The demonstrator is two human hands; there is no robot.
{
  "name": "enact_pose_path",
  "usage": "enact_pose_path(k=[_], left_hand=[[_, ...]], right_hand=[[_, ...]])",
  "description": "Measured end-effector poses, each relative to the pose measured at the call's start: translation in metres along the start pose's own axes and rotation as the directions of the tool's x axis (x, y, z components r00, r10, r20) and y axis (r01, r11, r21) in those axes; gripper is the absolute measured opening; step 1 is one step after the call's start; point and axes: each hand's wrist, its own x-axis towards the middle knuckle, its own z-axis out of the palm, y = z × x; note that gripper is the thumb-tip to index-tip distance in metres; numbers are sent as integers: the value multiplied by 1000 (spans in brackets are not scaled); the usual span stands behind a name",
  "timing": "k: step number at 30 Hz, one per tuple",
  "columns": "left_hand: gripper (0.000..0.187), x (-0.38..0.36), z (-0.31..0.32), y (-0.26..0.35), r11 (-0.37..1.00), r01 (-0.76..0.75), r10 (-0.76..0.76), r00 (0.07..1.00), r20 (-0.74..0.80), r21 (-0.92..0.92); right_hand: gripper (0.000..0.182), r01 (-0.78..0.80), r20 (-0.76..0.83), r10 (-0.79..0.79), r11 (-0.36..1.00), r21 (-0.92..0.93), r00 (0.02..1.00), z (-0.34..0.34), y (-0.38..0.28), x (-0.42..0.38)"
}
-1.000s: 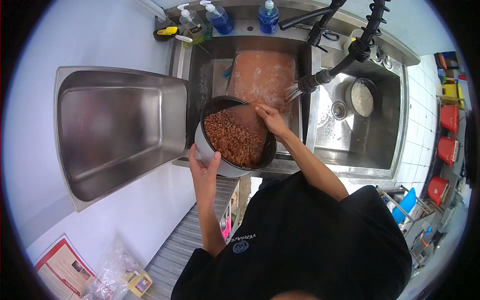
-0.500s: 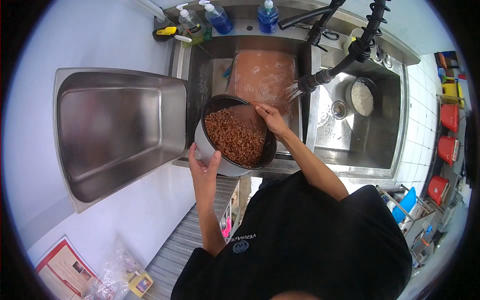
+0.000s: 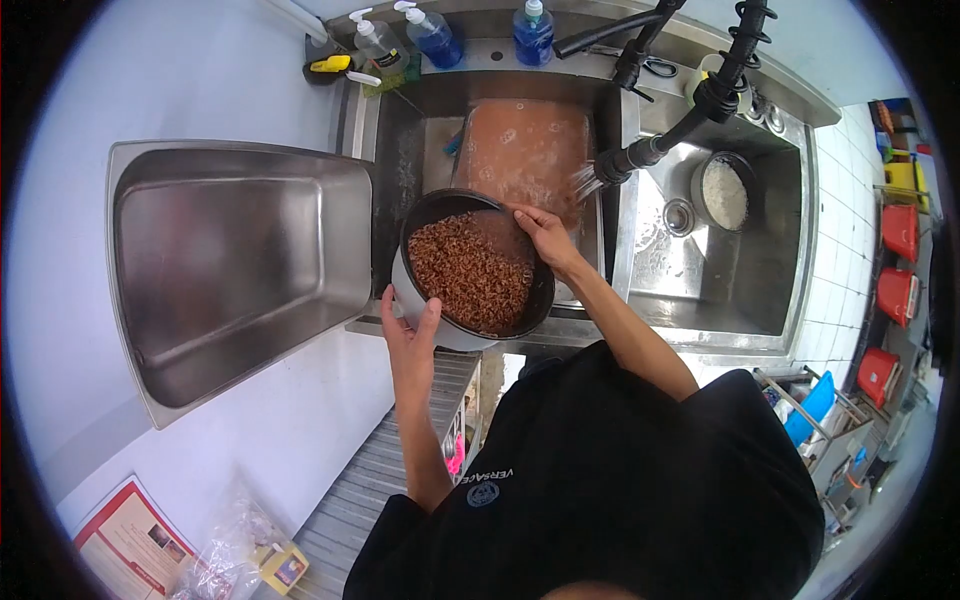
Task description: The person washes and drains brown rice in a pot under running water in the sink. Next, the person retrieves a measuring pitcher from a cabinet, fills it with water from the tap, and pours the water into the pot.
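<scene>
Pot (image 3: 470,272) of brown grains tilted over the sink (image 3: 400,150).
Left hand (image 3: 412,335) fingers wrap its near wall; right hand (image 3: 545,238) fingers rest curled on the far rim, beside the reddish tray (image 3: 525,145).

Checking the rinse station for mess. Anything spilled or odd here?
Nothing spilled. The pot of brown grain is tilted over the sink, held by the left hand and right hand. The sprayer runs into the tub of reddish water.

We tilt a round dark pot of reddish-brown grains (image 3: 470,272) over the steel sink (image 3: 400,150), left hand (image 3: 410,335) beneath, right hand (image 3: 545,235) on its rim.
</scene>
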Motion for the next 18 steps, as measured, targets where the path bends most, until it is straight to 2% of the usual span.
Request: enact_pose_path(k=[5,7,8,10,11,12,13,14,15,16,17,18], left_hand=[[95,21,13,-24,997,12,-7,998,63,-72],[91,28,29,-13,994,92,-81,986,146,-66],[91,36,37,-15,993,97,-85,985,150,-74],[83,61,56,-27,986,100,-60,961,269,-134],[83,74,67,-34,984,103,-60,960,274,-145],[77,88,78,-42,977,124,-58,938,343,-175],[72,98,89,-47,968,148,-53,911,409,-202],[72,107,100,-51,964,152,-51,910,412,-216],[64,113,113,-53,941,241,-106,876,470,-238],[56,119,124,-57,910,329,-156,836,525,-253],[56,129,140,-70,904,332,-153,838,524,-267],[41,140,157,-89,883,372,-161,813,560,-285]], right_hand=[[29,-28,-133,14,994,-110,991,-22,-12,-10],[28,-8,-240,-24,991,-133,970,-43,-8,-12],[28,-11,-243,-24,990,-142,970,-58,-4,-15],[29,19,-362,-83,984,-177,928,-75,-17,-27],[30,24,-385,-76,990,-140,920,-86,-24,-32],[30,23,-386,-81,988,-153,919,-94,-30,-35],[30,59,-449,-159,972,-227,879,-101,-37,-37],[31,92,-500,-241,948,-304,832,-110,-43,-39],[32,70,-508,-294,908,-413,810,-124,-45,-37],[34,14,-528,-275,895,-445,803,-135,-51,-38],[33,17,-518,-354,837,-546,779,-147,-56,-37],[33,17,-498,-430,769,-639,753,-154,-59,-35]])
